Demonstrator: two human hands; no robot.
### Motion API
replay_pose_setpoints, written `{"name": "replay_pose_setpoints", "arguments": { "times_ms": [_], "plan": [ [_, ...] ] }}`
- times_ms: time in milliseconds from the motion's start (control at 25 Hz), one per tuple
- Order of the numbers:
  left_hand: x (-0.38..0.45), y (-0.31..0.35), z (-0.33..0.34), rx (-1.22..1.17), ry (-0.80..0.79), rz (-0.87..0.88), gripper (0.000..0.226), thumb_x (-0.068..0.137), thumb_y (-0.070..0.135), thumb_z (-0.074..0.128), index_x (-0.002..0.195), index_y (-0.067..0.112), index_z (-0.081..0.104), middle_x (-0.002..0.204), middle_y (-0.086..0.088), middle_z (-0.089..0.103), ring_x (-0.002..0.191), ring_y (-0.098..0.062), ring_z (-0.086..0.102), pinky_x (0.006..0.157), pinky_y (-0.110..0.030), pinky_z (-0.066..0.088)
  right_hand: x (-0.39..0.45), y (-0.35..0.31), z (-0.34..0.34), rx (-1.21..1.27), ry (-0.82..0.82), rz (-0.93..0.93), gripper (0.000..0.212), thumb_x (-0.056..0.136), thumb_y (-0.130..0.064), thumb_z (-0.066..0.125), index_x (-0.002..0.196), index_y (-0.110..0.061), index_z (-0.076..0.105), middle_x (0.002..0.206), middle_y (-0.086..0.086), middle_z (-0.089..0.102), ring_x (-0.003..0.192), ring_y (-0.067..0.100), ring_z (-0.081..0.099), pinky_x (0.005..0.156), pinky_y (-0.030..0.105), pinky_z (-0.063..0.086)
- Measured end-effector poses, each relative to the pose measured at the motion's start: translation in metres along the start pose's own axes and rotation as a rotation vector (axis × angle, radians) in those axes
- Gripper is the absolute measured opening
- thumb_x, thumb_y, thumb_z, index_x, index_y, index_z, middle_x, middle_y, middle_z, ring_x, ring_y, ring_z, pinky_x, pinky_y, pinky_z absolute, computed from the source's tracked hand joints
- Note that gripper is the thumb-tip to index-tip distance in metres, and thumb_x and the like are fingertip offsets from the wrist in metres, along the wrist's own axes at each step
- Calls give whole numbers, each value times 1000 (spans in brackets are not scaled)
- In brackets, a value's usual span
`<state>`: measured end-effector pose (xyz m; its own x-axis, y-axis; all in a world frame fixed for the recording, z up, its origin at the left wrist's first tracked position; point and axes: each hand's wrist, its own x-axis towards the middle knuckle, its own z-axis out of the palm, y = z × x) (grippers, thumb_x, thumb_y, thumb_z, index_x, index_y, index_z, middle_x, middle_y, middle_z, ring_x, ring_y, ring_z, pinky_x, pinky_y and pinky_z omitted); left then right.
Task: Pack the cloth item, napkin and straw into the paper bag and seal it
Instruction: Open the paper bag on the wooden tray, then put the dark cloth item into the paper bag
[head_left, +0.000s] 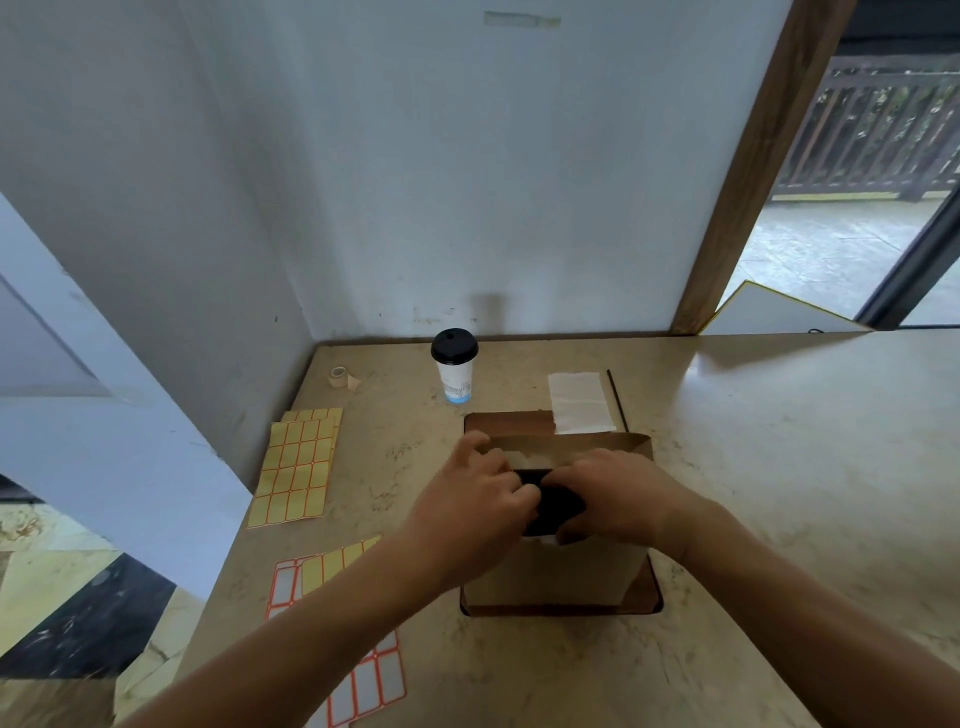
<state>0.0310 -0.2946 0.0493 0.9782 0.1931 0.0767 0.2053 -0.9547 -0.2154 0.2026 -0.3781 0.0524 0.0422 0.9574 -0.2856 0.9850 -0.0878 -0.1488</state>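
The paper bag (558, 577) lies flat on a dark brown wooden tray (519, 423) set on the beige marble-pattern bench (753, 467), with its open mouth turned toward the wall. Both hands meet at the bag mouth around the cloth item (553, 501), a dark, near-black piece that lies partly on the bag's upper panel and partly at the opening. The left hand (478, 506) approaches from the left; its fingers are curled against the left edge of the cloth item, and its grip appears closed on that edge, with the index finger reaching to the bag rim. The right hand (615, 493) lies over the right portion of the cloth item with its fingers bent down onto it; the grip is narrow and holds the cloth. The napkin (579, 402), white and rectangular, lies flat at the far right end of the tray, just beyond the bag mouth. A thin dark stick, possibly the straw (617, 397), runs along the napkin's right edge; its identity cannot be confirmed. A white paper cup with a black lid (454, 366) stands upright near the wall, left of the napkin. A small tape roll (340, 375) lies at the far left corner. Yellow label sheets (296, 473) lie left of the tray, and a partly used label sheet (337, 613) lies nearer the person.
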Motion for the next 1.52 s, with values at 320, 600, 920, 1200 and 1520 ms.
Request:
{"name": "replay_pose_setpoints", "arguments": {
  "times_ms": [320,600,920,1200,1520],
  "plan": [
    [51,17,-7,81,-275,72,16,92,26,59,100,14,65,91,-5,63,92,-24,59,79,-35,45,-7,3,4,-8,5,25,43,80,-54,63,117,-32,57,111,-8,61,99,14,59,81,32,53],
    [27,-11,15,-65,-448,-133,68,71,74,59,123,30,55,108,3,62,100,-20,55,84,-35,42,-28,18,6,-56,15,91,85,65,-73,62,139,-40,37,136,-11,49,121,17,45,98,33,40],
    [20,-22,28,-40,-436,-106,99,63,81,59,145,33,30,141,0,47,129,-24,42,106,-39,32,-36,23,6,-26,-31,119,100,60,-79,61,145,-42,23,145,-13,42,129,18,41,100,32,40],
    [30,-27,31,-62,-452,-130,84,72,64,67,142,33,35,137,1,51,127,-24,45,108,-41,34,-22,24,-3,-41,-44,89,103,63,-74,63,148,-39,17,149,-12,37,133,19,37,103,35,39],
    [36,-31,30,-113,-441,-140,93,68,69,67,146,35,27,146,1,43,134,-25,37,109,-43,28,-10,27,-11,95,25,-21,79,75,-60,64,144,-38,32,138,-14,49,126,8,44,102,28,41]
  ]
}}
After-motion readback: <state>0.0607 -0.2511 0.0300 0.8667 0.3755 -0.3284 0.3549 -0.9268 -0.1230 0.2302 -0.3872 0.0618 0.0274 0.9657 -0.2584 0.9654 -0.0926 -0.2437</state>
